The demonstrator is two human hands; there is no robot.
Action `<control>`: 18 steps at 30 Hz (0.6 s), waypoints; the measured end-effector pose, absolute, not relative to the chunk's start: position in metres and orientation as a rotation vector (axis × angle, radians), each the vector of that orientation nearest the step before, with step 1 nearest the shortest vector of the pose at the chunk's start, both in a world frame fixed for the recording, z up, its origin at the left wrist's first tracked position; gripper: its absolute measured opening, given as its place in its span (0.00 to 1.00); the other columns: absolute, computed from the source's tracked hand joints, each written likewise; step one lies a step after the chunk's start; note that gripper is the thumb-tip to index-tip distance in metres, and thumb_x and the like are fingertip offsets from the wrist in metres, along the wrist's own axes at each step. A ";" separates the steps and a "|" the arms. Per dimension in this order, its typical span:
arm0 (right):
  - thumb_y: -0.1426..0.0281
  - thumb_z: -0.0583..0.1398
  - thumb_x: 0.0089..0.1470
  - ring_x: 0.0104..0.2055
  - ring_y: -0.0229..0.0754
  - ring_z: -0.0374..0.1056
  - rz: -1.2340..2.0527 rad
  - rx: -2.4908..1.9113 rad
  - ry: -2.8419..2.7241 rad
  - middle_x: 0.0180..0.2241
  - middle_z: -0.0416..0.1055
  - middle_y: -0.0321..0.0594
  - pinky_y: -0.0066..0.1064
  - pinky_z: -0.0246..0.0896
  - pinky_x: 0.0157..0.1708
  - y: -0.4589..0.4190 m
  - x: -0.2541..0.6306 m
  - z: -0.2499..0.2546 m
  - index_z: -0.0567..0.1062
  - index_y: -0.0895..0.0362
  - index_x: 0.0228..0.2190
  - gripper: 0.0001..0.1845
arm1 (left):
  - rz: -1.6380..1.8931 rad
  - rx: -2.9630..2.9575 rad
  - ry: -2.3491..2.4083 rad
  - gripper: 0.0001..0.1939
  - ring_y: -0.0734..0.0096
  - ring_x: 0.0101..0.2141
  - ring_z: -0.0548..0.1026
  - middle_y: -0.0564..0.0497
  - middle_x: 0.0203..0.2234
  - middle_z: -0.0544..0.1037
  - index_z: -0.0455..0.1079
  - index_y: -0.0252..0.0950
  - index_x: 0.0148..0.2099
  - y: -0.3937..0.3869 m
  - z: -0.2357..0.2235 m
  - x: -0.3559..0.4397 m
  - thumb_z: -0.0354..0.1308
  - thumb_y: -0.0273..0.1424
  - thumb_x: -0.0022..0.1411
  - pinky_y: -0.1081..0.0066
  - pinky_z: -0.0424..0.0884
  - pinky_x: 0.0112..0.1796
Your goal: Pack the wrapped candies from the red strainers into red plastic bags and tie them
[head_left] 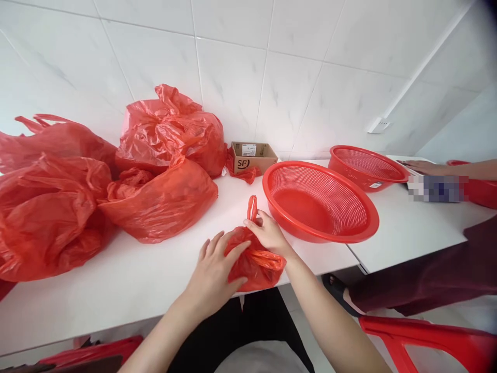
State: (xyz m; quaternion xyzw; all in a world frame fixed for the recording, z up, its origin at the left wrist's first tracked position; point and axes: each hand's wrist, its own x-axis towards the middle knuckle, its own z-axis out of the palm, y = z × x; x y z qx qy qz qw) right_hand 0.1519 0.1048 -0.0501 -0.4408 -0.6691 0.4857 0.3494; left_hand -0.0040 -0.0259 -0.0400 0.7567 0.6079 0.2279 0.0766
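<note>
A small red plastic bag [252,272] lies near the front edge of the white table, right before me. My right hand [267,233] pinches one of its handle loops [252,207], which sticks up above the fingers. My left hand [217,264] rests against the bag's left side with its fingers spread, the thumb low and the index finger over the plastic. What the bag contains cannot be made out. Just beyond my right hand stands a red perforated plastic basket [322,202] with nothing visible inside.
Large filled red plastic bags [171,129] crowd the table's left side. A cardboard box [254,160] with red plastic hanging out stands against the tiled wall. Behind the near basket is a second red basket [365,166]. At right, another person's hand [430,168] rests near a blurred item. A red stool [435,336] stands below.
</note>
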 end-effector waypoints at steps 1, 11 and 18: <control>0.60 0.62 0.53 0.37 0.44 0.73 1.274 -1.110 -1.745 0.34 0.77 0.42 0.36 0.66 0.40 0.107 0.147 -0.045 0.72 0.56 0.40 0.16 | 0.699 2.299 1.825 0.30 0.41 0.62 0.56 0.46 0.63 0.60 0.65 0.51 0.61 -0.021 -0.042 0.003 0.63 0.31 0.57 0.39 0.55 0.58; 0.52 0.57 0.57 0.31 0.39 0.69 1.521 -0.816 -1.344 0.26 0.70 0.35 0.30 0.64 0.31 0.105 0.127 -0.011 0.72 0.56 0.32 0.19 | 1.077 1.956 1.196 0.11 0.58 0.60 0.62 0.47 0.58 0.68 0.75 0.41 0.42 -0.017 -0.012 0.006 0.51 0.35 0.68 0.58 0.58 0.59; 0.62 0.55 0.63 0.59 0.44 0.62 1.013 -0.555 -1.831 0.54 0.68 0.43 0.41 0.55 0.58 0.076 0.128 0.025 0.77 0.52 0.37 0.13 | 1.445 1.182 1.326 0.21 0.72 0.27 0.68 0.54 0.20 0.68 0.63 0.37 0.25 0.006 0.004 -0.010 0.46 0.43 0.68 0.72 0.64 0.32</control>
